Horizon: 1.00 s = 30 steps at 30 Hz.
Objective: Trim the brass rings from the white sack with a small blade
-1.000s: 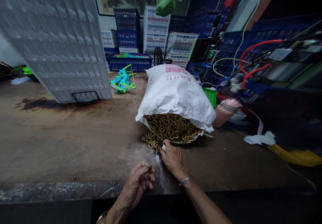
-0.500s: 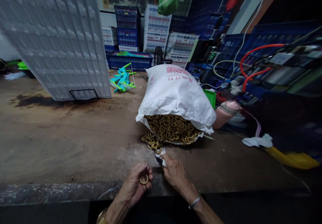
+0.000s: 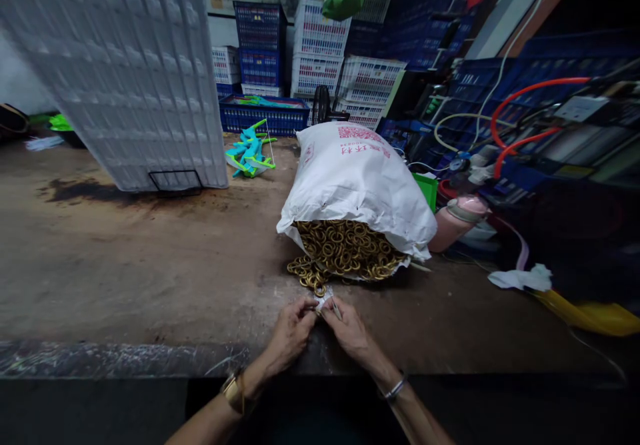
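My left hand (image 3: 290, 332) is closed, its thumb and fingertips pinched at a brass-coloured ring (image 3: 316, 308) that is almost wholly hidden. Right beside it, my right hand (image 3: 350, 332) pinches a thin pale piece (image 3: 337, 310), too small to name. The fingertips of both hands nearly meet over the table edge zone. Just beyond them lies a small white scrap (image 3: 324, 298). A white woven sack (image 3: 350, 172) rests on its side in front of my hands, and many brass-coloured rings (image 3: 345, 248) spill from its mouth, with several loose on the wood.
The wooden table (image 3: 125, 265) has a worn front edge. A large ribbed translucent panel (image 3: 150, 85) stands at left on a black wire stand (image 3: 175, 182). Blue-green plastic pieces (image 3: 251, 153), a pink bottle (image 3: 460, 218) and a yellow bag (image 3: 590, 313) lie around. Crates (image 3: 320, 38) are stacked behind.
My left hand has moved up and right to meet the right hand, and the ring in it has turned mostly out of sight. The view has shifted slightly.
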Available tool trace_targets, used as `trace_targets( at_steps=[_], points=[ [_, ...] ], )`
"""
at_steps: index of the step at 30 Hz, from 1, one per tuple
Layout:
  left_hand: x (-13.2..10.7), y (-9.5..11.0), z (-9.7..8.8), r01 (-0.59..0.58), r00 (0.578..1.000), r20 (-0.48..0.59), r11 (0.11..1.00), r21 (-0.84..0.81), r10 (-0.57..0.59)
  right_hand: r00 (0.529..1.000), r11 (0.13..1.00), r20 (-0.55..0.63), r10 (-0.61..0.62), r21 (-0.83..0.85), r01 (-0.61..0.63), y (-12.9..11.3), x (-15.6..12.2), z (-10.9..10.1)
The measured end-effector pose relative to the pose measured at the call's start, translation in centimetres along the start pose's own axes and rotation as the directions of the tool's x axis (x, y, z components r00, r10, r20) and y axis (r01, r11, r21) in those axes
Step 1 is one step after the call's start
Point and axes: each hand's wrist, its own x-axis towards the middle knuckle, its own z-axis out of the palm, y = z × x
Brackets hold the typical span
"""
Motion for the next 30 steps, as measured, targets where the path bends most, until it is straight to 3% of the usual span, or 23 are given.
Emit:
trace_targets(
  at_steps=[4, 8, 11, 14, 17, 20, 23, 24, 26, 28, 30],
  points=[
    [0.4, -0.1, 0.1, -0.087, 0.996, -0.031, 0.996, 0.021, 0.088, 1.000, 0.998, 0.023, 0.019, 0.060, -0.021, -0.2, -0.1, -0.2],
    [0.2, 0.3, -0.3, 0.086, 0.996, 0.015, 0.995, -0.050, -0.085, 1.000, 0.993, -0.006, 0.017, 0.121, -0.016, -0.1, -0.2, -0.2],
    [-0.2, 0.7, -0.6, 0.229, 0.973, 0.052, 0.951, -0.206, -0.223, 0.999, 0.990, -0.026, -0.025, 0.141, 0.028, -0.3, -0.4, 0.0],
    [-0.6, 0.8, -0.8, 0.310, 0.951, 0.115, 0.890, -0.334, -0.288, 0.999, 0.987, -0.033, -0.042, 0.157, 0.047, -0.9, -0.6, 0.3],
    [-1.0, 0.6, -0.8, 0.331, 0.943, 0.153, 0.873, -0.358, -0.294, 0.999, 0.982, -0.029, -0.036, 0.187, 0.041, -1.3, -0.6, 0.7],
    [-1.4, 0.1, -0.5, 0.205, 0.978, 0.019, 0.949, -0.240, -0.207, 0.999, 0.977, -0.038, -0.010, 0.210, 0.018, -1.1, -0.5, 1.2],
    [-1.9, -0.5, -0.2, -0.065, 0.976, -0.207, 0.998, 0.002, 0.064, 0.994, 0.967, -0.073, 0.087, 0.247, -0.067, -0.6, -0.4, 1.5],
    [-2.1, -0.8, -0.2, -0.158, 0.962, -0.212, 0.983, 0.089, 0.173, 0.989, 0.955, -0.077, 0.129, 0.278, -0.103, -0.4, -0.4, 1.6],
    [-2.5, -1.2, -0.1, -0.329, 0.928, -0.107, 0.918, 0.219, 0.358, 0.977, 0.913, -0.048, 0.206, 0.369, -0.174, -0.3, -0.5, 1.8],
    [-2.7, -1.4, 0.0, -0.432, 0.894, 0.008, 0.858, 0.276, 0.448, 0.965, 0.853, 0.011, 0.261, 0.466, -0.235, -0.5, -0.7, 1.9],
    [-2.7, -1.4, 0.0, -0.446, 0.888, 0.022, 0.847, 0.290, 0.460, 0.956, 0.806, 0.054, 0.287, 0.526, -0.272, -0.8, -1.0, 2.0]
  ],
)
